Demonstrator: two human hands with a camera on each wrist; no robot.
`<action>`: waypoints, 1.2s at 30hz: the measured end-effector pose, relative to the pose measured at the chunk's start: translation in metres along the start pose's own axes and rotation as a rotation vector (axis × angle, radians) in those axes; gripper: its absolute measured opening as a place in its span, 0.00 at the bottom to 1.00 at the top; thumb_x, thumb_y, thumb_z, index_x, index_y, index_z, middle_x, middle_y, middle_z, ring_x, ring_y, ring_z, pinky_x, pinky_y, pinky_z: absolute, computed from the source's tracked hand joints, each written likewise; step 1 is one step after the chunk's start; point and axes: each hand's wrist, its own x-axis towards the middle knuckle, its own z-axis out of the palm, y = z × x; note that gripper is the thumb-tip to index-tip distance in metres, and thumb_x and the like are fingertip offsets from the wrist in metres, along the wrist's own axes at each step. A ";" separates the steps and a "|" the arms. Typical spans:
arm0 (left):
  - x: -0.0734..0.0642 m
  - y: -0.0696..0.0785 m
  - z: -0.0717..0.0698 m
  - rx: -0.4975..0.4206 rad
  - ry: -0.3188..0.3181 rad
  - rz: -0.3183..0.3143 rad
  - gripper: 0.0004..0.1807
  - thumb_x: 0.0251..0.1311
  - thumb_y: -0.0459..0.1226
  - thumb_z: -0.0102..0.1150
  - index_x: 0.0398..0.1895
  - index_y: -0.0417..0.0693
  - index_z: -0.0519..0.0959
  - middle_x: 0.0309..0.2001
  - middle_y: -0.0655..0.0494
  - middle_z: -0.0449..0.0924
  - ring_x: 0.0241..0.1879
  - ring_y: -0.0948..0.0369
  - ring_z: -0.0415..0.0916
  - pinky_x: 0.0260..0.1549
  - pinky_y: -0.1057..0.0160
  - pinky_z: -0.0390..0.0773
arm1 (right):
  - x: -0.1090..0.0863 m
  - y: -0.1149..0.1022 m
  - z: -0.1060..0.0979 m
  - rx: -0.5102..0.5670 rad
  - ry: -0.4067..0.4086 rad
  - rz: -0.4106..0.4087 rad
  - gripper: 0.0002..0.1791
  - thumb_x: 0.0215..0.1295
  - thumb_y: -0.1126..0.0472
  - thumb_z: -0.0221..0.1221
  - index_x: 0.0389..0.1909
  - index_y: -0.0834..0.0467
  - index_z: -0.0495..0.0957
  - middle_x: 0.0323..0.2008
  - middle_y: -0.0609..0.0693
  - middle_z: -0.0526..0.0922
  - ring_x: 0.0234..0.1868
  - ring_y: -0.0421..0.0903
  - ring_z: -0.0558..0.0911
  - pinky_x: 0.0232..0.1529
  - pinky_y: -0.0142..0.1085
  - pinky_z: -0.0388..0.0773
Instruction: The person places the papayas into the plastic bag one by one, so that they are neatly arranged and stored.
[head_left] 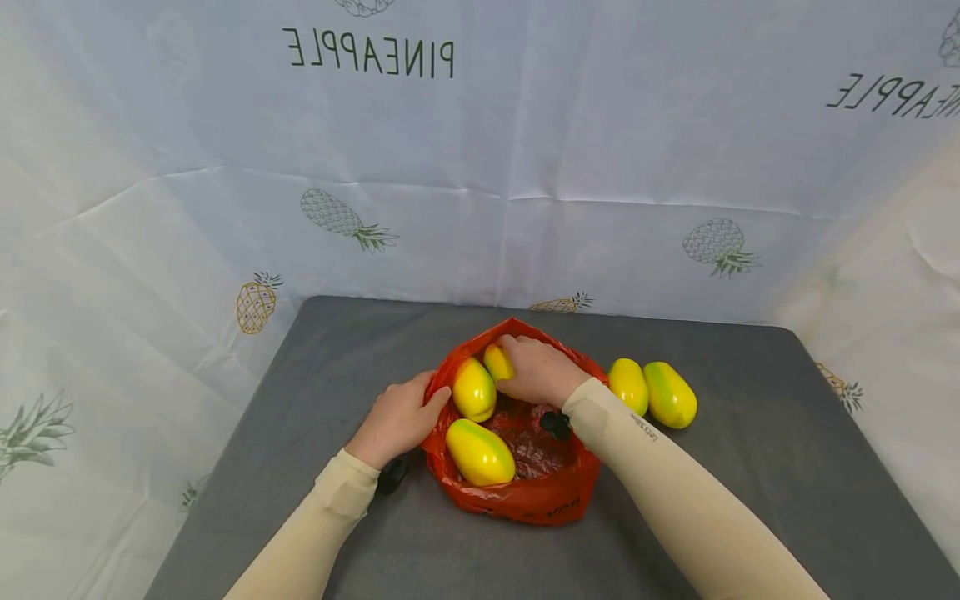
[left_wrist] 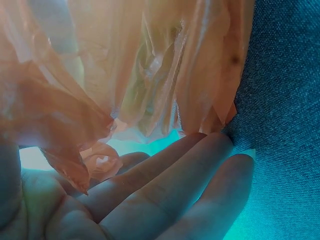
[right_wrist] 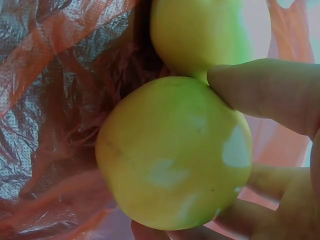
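A red plastic bag (head_left: 525, 506) stands with its mouth spread wide. Over its left rim lies the thumb of my left hand (head_left: 395, 419), the other fingers outside against the plastic (left_wrist: 150, 90). Inside the bag, my right hand (head_left: 542, 370) grips a yellow-green mango (head_left: 497, 363) at the far side. The right wrist view shows thumb and fingers around this mango (right_wrist: 175, 155), with another mango (right_wrist: 200, 35) right beside it. Two more mangoes show in the bag from above: one at the left (head_left: 474, 390) and one at the near left (head_left: 481, 452).
Two mangoes, one (head_left: 628, 386) partly behind my right forearm and the other (head_left: 670, 395) beside it, lie right of the bag on the grey table (head_left: 337, 350). A pineapple-print cloth (head_left: 480, 142) hangs behind the table and down its sides.
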 end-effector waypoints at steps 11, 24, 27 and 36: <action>0.000 0.000 0.000 -0.001 -0.002 -0.012 0.27 0.80 0.49 0.57 0.72 0.43 0.77 0.52 0.47 0.90 0.31 0.60 0.82 0.43 0.52 0.90 | 0.002 0.005 0.006 0.023 -0.012 0.007 0.36 0.71 0.49 0.69 0.74 0.56 0.70 0.56 0.53 0.82 0.50 0.50 0.81 0.59 0.48 0.83; -0.001 0.003 0.002 0.008 -0.005 -0.018 0.27 0.79 0.49 0.58 0.72 0.43 0.77 0.53 0.46 0.89 0.31 0.60 0.82 0.44 0.52 0.90 | -0.007 0.006 0.002 0.012 -0.019 0.005 0.41 0.72 0.45 0.69 0.79 0.55 0.66 0.65 0.55 0.81 0.57 0.51 0.82 0.64 0.50 0.82; -0.001 0.003 0.003 -0.002 -0.009 -0.021 0.27 0.79 0.49 0.58 0.72 0.43 0.76 0.53 0.47 0.89 0.31 0.60 0.82 0.43 0.53 0.90 | -0.020 0.005 -0.008 0.024 -0.003 -0.013 0.42 0.72 0.45 0.69 0.81 0.54 0.66 0.72 0.55 0.78 0.65 0.53 0.81 0.68 0.53 0.80; -0.001 -0.001 0.002 -0.015 -0.008 -0.018 0.28 0.80 0.50 0.57 0.74 0.45 0.75 0.54 0.47 0.89 0.33 0.61 0.83 0.46 0.52 0.90 | -0.083 0.023 -0.050 0.067 0.200 -0.074 0.37 0.74 0.47 0.68 0.79 0.54 0.71 0.76 0.55 0.76 0.75 0.58 0.78 0.72 0.59 0.77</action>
